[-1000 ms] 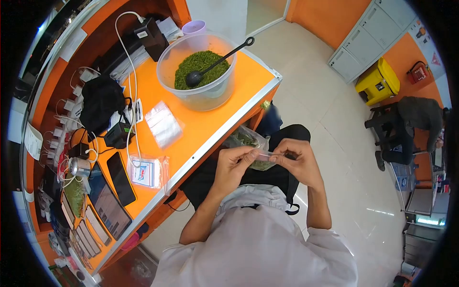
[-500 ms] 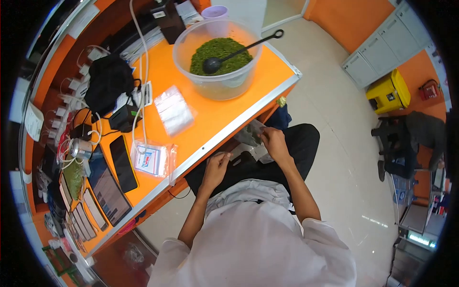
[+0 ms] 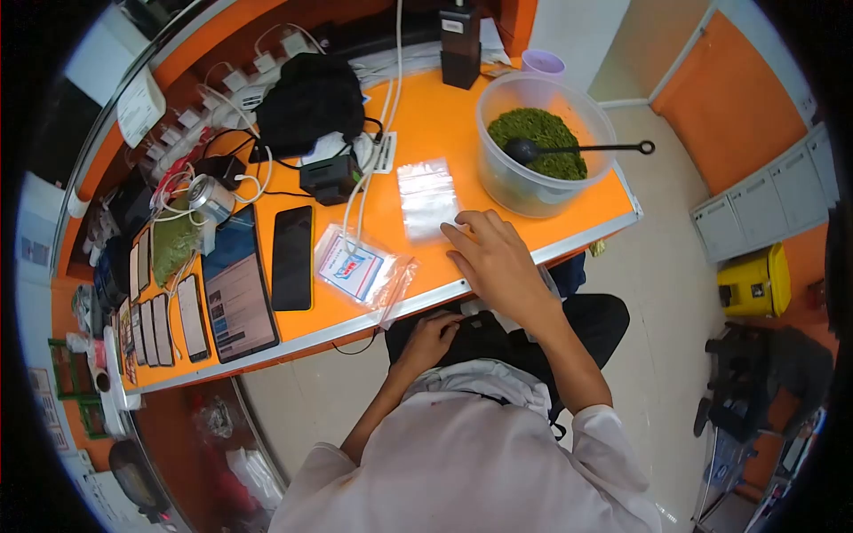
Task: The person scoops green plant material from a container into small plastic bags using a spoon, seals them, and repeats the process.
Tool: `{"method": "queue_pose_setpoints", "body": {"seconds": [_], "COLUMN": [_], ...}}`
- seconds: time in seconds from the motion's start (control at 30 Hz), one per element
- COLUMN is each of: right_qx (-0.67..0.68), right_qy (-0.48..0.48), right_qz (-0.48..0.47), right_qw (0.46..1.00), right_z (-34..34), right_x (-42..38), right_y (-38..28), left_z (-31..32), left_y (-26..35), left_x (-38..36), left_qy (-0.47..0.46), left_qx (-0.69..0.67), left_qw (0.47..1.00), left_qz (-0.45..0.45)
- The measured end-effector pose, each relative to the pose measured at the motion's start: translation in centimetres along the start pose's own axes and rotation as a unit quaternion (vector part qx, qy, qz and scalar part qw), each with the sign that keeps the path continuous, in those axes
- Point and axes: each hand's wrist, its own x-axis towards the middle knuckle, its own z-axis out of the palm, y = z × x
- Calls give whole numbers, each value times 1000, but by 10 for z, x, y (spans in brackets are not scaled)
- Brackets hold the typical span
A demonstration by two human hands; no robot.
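Observation:
My right hand (image 3: 495,265) reaches over the desk's front edge, fingers apart, with its fingertips at the lower corner of a stack of clear plastic bags (image 3: 427,197). My left hand (image 3: 428,339) is low over my lap, its fingers curled in; something pale shows at the fingertips, too small to make out. To the right of the bags stands a clear plastic tub (image 3: 524,197) of chopped green leaf matter (image 3: 546,126). A black long-handled scoop (image 3: 577,149) rests in it, its handle over the rim. Left of the bags lies a printed clear packet (image 3: 355,271).
The orange desk (image 3: 426,107) has a metal edge. On its left are a tablet (image 3: 233,298), a black phone with yellow edging (image 3: 292,258), several more phones, a can (image 3: 211,197) and cables. A purple cup (image 3: 543,64) stands behind the tub. A yellow bin (image 3: 755,282) is at right.
My right hand has moved from my lap up to the plastic bags and its fingers have spread. My left hand stays low. The view has turned, shifting the desk rightward.

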Motion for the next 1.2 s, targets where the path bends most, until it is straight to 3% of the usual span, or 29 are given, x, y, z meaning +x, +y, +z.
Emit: {"method": "queue_pose_setpoints", "body": {"seconds": [0.1, 0.27, 0.33, 0.47, 0.53, 0.57, 0.63, 0.67, 0.7, 0.73, 0.77, 0.83, 0.9, 0.97, 1.1, 1.2], "right_qx": [22, 106, 212, 263, 282, 278, 444, 471, 464, 509, 552, 555, 585, 567, 550, 525], "right_qy": [-61, 8, -4, -86, 19, 19, 109, 119, 123, 109, 97, 134, 134, 154, 187, 170], "right_qz": [-30, -17, 89, 157, 135, 134, 291, 292, 296, 315, 333, 361, 378, 396, 404, 421], "right_qw": [997, 994, 973, 948, 950, 951, 840, 824, 826, 794, 758, 738, 706, 705, 706, 720], "right_z": [12, 13, 8, -5, -15, -22, -36, -44, -53, -62, -69, -78, -86, -86, -82, -79], "right_x": [7, 11, 12, 13, 13, 9, -8, -20, -34, -49, -62, -78, -94, -113, -132, -136], "right_y": [14, 12, 10, 12, 8, 4, -4, 2, 10, 18, 21, 12, 10, 15, 19, 20], "left_z": [-8, -10, -9, -10, -12, -12, -11, -10, -9, -8, -8, -6, -3, -1, 6, 3], "left_y": [5, 8, 14, 37, 54, 60, 75, 86, 100, 111, 118, 129, 136, 144, 137, 138], "left_x": [1, 0, 1, 5, 8, 8, 11, 13, 14, 15, 18, 26, 30, 31, 31, 29], "left_qy": [8, 27, 26, 6, -33, -33, -44, -50, -41, -35, -47, -87, -111, -99, -143, -121], "left_qx": [3, -1, -19, -61, -153, -155, -273, -277, -392, -501, -505, -642, -652, -624, -643, -641], "left_qw": [1000, 1000, 999, 998, 988, 987, 959, 957, 917, 864, 861, 762, 750, 774, 751, 756], "left_qz": [-6, -10, 21, 31, 2, 5, 66, 69, 55, 37, 34, 10, -1, -30, -44, -53]}}
